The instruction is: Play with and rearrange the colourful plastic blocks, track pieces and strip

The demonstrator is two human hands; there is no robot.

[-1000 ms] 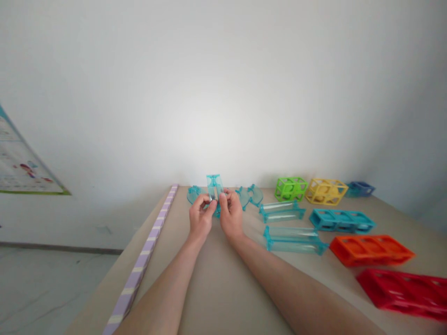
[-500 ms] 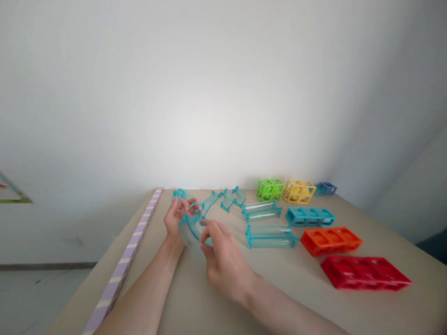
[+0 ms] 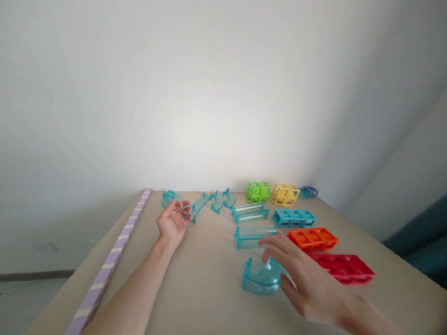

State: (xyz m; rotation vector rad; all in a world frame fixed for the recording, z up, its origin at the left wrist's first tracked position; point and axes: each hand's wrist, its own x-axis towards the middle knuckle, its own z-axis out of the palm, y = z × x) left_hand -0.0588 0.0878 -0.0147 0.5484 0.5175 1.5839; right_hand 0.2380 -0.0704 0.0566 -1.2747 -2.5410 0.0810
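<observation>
My left hand (image 3: 172, 222) lies at the far left of the tan table (image 3: 195, 293), its fingers loosely curled on the near end of a curved clear-teal track piece (image 3: 199, 205). My right hand (image 3: 307, 281) hovers low at the near right with fingers spread. Its fingertips and thumb are at the right end of another curved teal track piece (image 3: 259, 278), which lies flat on the table. Two straight teal track pieces (image 3: 253, 232) (image 3: 249, 212) lie just beyond it.
More teal curved pieces (image 3: 221, 200) and a round teal piece (image 3: 167, 197) lie at the back. To the right stand green (image 3: 258, 192), yellow (image 3: 284, 194), small blue (image 3: 309, 191), teal (image 3: 294, 217), orange (image 3: 312, 238) and red (image 3: 344, 267) frame blocks. A purple striped strip (image 3: 104, 274) edges the table's left side.
The joined teal pieces came apart. My right hand carried one curved piece toward me and to the right and set it on the table; my left hand stayed at the back with the other.
</observation>
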